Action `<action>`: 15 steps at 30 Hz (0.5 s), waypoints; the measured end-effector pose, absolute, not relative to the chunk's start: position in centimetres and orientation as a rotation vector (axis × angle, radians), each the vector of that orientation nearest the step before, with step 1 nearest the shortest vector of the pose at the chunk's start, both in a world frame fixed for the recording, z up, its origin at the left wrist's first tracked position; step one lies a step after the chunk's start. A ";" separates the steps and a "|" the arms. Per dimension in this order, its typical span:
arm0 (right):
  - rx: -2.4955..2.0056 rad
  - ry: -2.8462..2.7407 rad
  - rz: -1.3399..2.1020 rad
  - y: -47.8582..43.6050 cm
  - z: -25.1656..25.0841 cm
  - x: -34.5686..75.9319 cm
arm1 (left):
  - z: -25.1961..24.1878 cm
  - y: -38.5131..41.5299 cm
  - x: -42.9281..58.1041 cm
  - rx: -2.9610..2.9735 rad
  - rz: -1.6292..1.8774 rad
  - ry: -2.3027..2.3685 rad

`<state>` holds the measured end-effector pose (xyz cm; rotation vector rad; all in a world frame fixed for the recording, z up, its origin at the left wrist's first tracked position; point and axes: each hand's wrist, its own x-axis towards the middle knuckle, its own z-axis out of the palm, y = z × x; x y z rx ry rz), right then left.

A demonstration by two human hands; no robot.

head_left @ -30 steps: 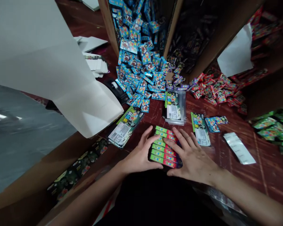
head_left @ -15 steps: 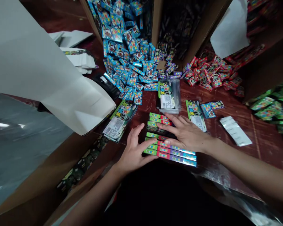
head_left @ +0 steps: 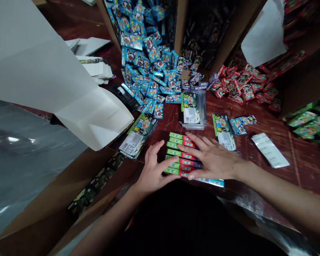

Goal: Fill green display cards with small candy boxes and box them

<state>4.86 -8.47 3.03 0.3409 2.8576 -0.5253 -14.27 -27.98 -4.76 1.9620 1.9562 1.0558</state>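
Note:
Rows of small candy boxes (head_left: 185, 155), with green, red, purple and blue sections, lie side by side in front of me. My right hand (head_left: 215, 156) rests across them, fingers spread toward the far rows and thumb at the near edge, hiding much of their right half. At the green left end is my left hand (head_left: 154, 169), fingers apart, its thumb and a finger touching the boxes. Just beyond the rows lies a clear bag with a printed card (head_left: 191, 110). More printed cards lie left (head_left: 138, 137) and right (head_left: 223, 131) of the rows.
Piles of blue packets (head_left: 149, 78), purple packets (head_left: 194, 76), red packets (head_left: 239, 85) and green packets (head_left: 309, 119) spill from cardboard compartments at the back. A white strip (head_left: 270, 150) lies at right. A large white sheet (head_left: 69, 81) and an open carton (head_left: 53, 199) are at left.
The gap between the far and near rows of boxes has closed, and they now lie evenly together. My right thumb has moved to the near edge. My left hand has barely moved.

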 end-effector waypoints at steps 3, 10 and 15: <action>0.341 2.840 -0.494 -8.7 3.2 4.8 | -5.1 -28.0 -13.9 1.957 1.052 1.969; 0.499 2.857 -0.312 -10.9 3.0 4.7 | -3.9 -28.0 -14.6 1.933 1.110 1.994; 0.510 2.912 -0.245 -11.6 2.4 4.5 | -2.2 -28.0 -18.3 1.565 0.829 2.582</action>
